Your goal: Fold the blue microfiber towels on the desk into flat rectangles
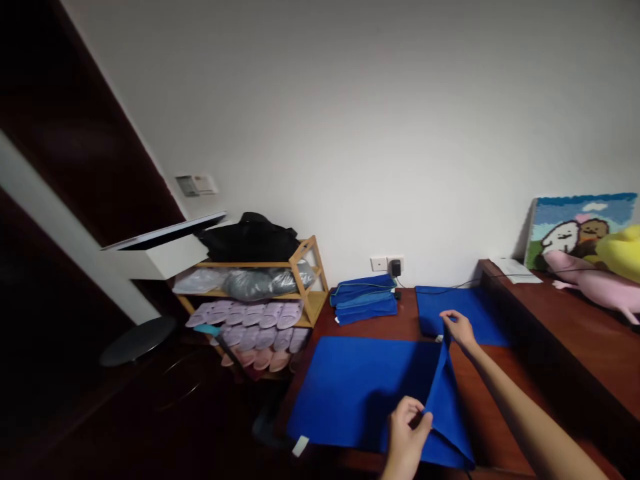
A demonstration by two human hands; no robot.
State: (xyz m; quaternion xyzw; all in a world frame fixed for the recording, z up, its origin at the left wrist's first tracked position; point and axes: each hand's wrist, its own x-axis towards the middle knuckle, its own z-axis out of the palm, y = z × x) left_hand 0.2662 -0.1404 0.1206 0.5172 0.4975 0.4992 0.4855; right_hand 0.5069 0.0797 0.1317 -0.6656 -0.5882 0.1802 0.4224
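Observation:
A blue cloth lies spread on the dark wooden table. Its right edge is lifted and folding over toward the left. My left hand, at the near edge, pinches the lifted edge of the cloth. My right hand grips the far corner of the same raised edge. A white label hangs from the cloth's near left corner.
A stack of folded blue cloths sits at the table's far left, another flat blue cloth beside it. A charger is plugged into the wall. A wooden rack with slippers stands left. Plush toys rest on the raised shelf at right.

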